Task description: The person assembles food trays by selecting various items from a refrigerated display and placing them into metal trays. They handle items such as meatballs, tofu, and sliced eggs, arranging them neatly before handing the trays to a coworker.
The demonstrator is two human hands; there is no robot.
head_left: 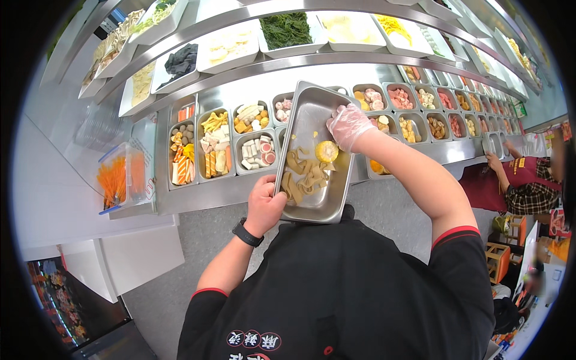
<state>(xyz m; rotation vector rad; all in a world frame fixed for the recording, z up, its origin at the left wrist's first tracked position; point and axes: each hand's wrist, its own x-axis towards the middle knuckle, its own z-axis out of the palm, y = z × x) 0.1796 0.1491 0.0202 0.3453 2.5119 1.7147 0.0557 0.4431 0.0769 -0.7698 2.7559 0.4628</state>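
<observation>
A deep rectangular steel pan (312, 111) is tilted in front of my body, above the counter's near edge. My left hand (268, 204), bare with a black watch at the wrist, is closed on the pan's lower left rim. My right hand (348, 127), in a clear plastic glove, is closed over the upper right rim, its fingertips on the inner side. Inside lie a piece of corn cob (327, 152) and several wide, brownish, noodle-like strips (305, 183). A few yellow kernels stick to the pan's floor.
Rows of steel food pans (256, 152) fill the counter beyond. White trays (292, 36) of greens and noodles stand on a raised shelf. At left is a plastic bin (114, 177) with orange contents. A person in a maroon apron (489, 183) stands at far right.
</observation>
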